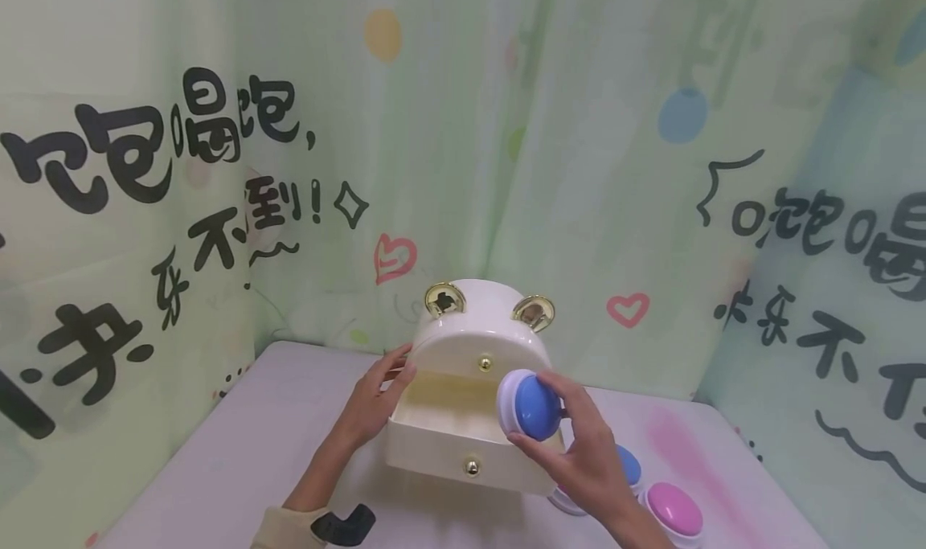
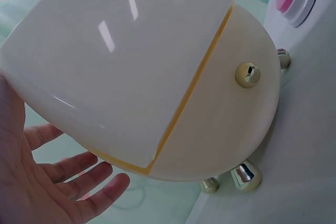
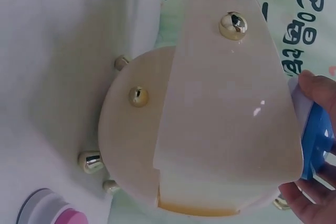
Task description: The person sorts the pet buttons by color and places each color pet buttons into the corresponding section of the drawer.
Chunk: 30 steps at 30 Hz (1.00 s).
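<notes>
A rounded white drawer box (image 1: 477, 324) with two gold ears stands on the table, its middle drawer (image 1: 434, 452) pulled out toward me. Inside, the visible part of the drawer shows a bare cream floor. My left hand (image 1: 372, 404) rests against the box's left side; in the left wrist view its fingers (image 2: 100, 198) are spread along the edge. With thumb and fingers, my right hand (image 1: 586, 444) grips a round white jar with a blue lid (image 1: 537, 407). The jar is tilted on its side above the drawer's right end, and in the right wrist view the drawer partly hides it.
On the table (image 1: 304, 380), right of the box, are a pink-lidded jar (image 1: 675, 509), a blue-lidded jar (image 1: 628, 464) and another jar partly hidden by my right hand. Gold feet (image 2: 247, 176) hold the box up. A printed curtain (image 1: 448, 171) surrounds the table's back and sides.
</notes>
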Available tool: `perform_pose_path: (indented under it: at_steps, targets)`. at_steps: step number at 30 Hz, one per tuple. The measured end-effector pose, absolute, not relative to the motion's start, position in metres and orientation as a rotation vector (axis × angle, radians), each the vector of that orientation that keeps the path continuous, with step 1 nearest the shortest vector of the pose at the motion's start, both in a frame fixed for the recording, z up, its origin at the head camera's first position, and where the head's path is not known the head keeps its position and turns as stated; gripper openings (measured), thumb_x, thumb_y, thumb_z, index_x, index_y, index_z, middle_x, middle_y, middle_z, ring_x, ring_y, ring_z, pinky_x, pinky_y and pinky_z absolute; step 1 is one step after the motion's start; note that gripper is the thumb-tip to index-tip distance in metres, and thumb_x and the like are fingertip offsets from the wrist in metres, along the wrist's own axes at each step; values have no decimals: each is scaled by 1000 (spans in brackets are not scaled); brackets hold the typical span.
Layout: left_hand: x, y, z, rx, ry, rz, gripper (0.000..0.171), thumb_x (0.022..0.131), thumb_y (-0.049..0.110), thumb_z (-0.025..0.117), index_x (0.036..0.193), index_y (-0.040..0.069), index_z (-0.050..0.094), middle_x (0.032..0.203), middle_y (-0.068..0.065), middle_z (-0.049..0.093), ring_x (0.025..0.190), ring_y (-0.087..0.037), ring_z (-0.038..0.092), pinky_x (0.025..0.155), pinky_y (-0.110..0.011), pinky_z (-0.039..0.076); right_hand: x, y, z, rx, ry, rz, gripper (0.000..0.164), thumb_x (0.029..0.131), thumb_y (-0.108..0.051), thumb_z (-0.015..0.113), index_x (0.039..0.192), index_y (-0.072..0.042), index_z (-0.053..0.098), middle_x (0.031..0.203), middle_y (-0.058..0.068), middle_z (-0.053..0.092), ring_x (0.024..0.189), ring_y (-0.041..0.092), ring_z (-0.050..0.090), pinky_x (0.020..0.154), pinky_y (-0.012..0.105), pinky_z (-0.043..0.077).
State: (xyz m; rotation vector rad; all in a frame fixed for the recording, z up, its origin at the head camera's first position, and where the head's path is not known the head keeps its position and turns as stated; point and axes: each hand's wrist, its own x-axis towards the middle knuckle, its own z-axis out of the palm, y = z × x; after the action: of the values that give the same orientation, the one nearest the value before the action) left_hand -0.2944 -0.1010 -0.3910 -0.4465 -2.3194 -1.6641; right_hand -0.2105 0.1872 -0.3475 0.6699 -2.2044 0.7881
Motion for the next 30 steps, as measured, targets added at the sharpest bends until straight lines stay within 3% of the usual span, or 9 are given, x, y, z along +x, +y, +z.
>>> perform_pose_path:
  at_steps: [10,30]
  targets:
    - [-296,-101,-393,-450,-2311,-1670,52,97,51,48,143,27,44,130,-4,56,121,-26,52,99,-56,40,-216,186,-359,645,-2226,761,80,66,-29,89,135,-10,51,130,0,56,103,13,58,76,28,54]
    - [-298,-101,-392,-459,-2319,-1659,52,97,50,48,143,27,43,131,-5,56,121,-27,52,99,-57,40,-215,184,-364,592,-2253,805,73,68,-27,88,130,-8,54,124,-1,58,103,15,59,77,32,55]
